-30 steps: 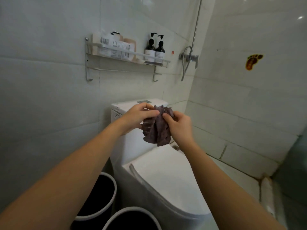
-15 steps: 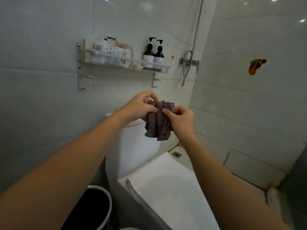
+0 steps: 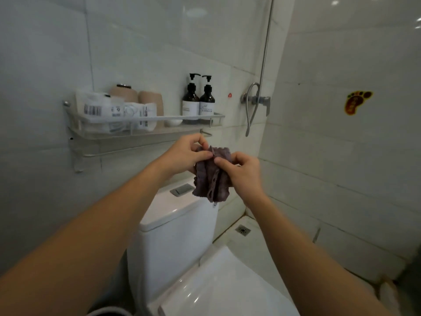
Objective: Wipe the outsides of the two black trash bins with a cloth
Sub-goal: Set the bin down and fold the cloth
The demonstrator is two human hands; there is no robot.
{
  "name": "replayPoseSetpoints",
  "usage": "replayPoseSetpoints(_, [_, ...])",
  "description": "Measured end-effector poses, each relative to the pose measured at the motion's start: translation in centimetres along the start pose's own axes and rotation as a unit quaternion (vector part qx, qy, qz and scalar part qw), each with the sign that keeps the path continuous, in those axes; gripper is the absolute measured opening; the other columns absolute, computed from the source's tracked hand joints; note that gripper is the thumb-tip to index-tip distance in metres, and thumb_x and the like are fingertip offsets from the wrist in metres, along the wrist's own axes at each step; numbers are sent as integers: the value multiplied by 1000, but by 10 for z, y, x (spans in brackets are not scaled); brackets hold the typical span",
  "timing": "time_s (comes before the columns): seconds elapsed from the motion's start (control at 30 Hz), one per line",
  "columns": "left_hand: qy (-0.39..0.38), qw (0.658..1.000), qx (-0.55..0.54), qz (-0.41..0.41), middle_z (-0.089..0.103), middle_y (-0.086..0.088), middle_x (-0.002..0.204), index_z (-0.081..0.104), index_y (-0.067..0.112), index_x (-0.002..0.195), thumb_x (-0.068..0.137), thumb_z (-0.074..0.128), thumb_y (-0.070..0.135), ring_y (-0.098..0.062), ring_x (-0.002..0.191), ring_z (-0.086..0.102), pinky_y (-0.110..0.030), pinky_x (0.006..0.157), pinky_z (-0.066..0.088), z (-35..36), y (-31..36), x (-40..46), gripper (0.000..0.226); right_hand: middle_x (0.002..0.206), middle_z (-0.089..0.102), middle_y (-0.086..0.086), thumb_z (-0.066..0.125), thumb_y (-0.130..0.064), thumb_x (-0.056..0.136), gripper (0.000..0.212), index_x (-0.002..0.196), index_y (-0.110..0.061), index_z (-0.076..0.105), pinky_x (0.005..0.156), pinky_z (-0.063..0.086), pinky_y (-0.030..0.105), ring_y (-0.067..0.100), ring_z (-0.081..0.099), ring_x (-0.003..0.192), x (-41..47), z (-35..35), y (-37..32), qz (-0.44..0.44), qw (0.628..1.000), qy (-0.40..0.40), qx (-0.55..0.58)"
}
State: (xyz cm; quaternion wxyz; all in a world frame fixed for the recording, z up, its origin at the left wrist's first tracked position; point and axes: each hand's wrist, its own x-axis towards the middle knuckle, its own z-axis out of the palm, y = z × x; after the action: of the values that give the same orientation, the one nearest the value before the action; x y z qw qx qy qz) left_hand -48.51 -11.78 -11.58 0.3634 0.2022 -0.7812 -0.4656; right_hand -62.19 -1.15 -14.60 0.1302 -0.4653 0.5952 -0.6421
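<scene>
Both hands pinch the cloth [image 3: 213, 176] at its top edge: left hand [image 3: 186, 155], right hand [image 3: 245, 173]. It hangs bunched, long axis vertical, over the toilet tank [image 3: 180, 229]. Only a bin rim [image 3: 109, 312] shows, far below, nearer the left arm.

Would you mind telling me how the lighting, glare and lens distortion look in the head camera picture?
Head view: soft, dim light; ceiling lamps glare as bright spots on the glossy wall tiles and streaks on the toilet lid. The wide-angle lens bows the shower pipe and tile lines near the edges. The cloth, held by the left hand and right hand, is fairly sharp; the shelf labels are too blurred to read.
</scene>
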Motion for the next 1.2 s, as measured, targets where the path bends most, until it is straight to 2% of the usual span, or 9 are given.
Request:
replayPoseSetpoints(0.17, [-16, 998, -51, -33, 71, -11, 105, 63, 18, 113, 98, 52, -4, -20, 82, 69, -35, 58, 58, -31, 71, 32, 29, 70, 66, 6, 77, -26, 87, 22, 71, -13, 68, 68, 57, 52, 20, 64, 67, 49, -15, -82, 34, 999, -7, -7])
replayPoseSetpoints(0.27, [-1, 996, -55, -74, 71, -2, 99, 71, 24, 101, 97, 47, -6, -21, 88, 67, -36, 63, 58, -52, 122, 49, 38, 76, 69, 10, 74, -28, 89, 22, 77, -10, 69, 70, 58, 49, 21, 65, 70, 74, -22, -137, 43, 999, 0, -26])
replayPoseSetpoints(0.43, [-1, 993, -59, -98, 62, -1, 81, 63, 15, 90, 94, 66, 13, -17, 71, 61, -32, 55, 53, -83, 218, 66, 5, 70, 65, 5, 70, -28, 92, 24, 74, -13, 66, 66, 54, 41, 17, 60, 67, 105, -26, -228, 51, 997, 7, -51])
replayPoseSetpoints(0.57, [1, 997, 10, -74, 63, -13, 99, 55, 20, 96, 84, 65, -13, -24, 71, 62, -33, 52, 54, -119, 279, 81, 37, 72, 64, 5, 66, -27, 95, 23, 78, -11, 63, 70, 54, 43, 17, 60, 69, 134, -30, -286, 57, 997, 13, -55])
replayPoseSetpoints(0.67, [20, 997, -4, -70, 63, -13, 91, 49, 17, 90, 85, 59, -17, -23, 69, 61, -35, 57, 50, -145, 315, 91, 35, 91, 68, 6, 66, -26, 95, 14, 97, -14, 58, 78, 59, 47, 19, 68, 85, 153, -33, -324, 77, 996, 18, -42])
replayPoseSetpoints(0.87, [88, 994, 8, -65, 56, -10, 81, 41, 14, 78, 86, 54, -18, -21, 63, 50, -25, 45, 43, -170, 358, 109, 35, 76, 48, 2, 69, -18, 92, 33, 80, -19, 38, 65, 45, 39, 17, 47, 68, 173, -28, -380, 100, 995, 21, -18])
replayPoseSetpoints(0.97, [152, 986, 40, -59, 55, -8, 81, 42, 17, 73, 85, 58, -15, -18, 68, 49, -29, 56, 42, -179, 363, 116, 37, 79, 61, 7, 64, 4, 91, 30, 78, -15, 45, 63, 50, 40, 24, 60, 73, 179, -25, -393, 155, 978, -62, 124])
replayPoseSetpoints(1.07, [187, 980, 40, -58, 60, -14, 87, 44, 18, 71, 83, 62, -12, -16, 78, 54, -35, 71, 42, -185, 368, 122, 37, 91, 68, 9, 56, 18, 88, 32, 84, -11, 66, 63, 56, 33, 21, 66, 79, 182, -21, -406, 158, 972, -123, 122])
replayPoseSetpoints(1.2, [199, 978, 33, -44, 65, -20, 99, 48, 17, 72, 87, 62, -9, -18, 79, 57, -33, 67, 44, -190, 379, 124, 33, 111, 69, 13, 55, 17, 90, 36, 103, -11, 72, 70, 59, 31, 21, 70, 88, 190, -17, -415, 169, 970, -130, 120])
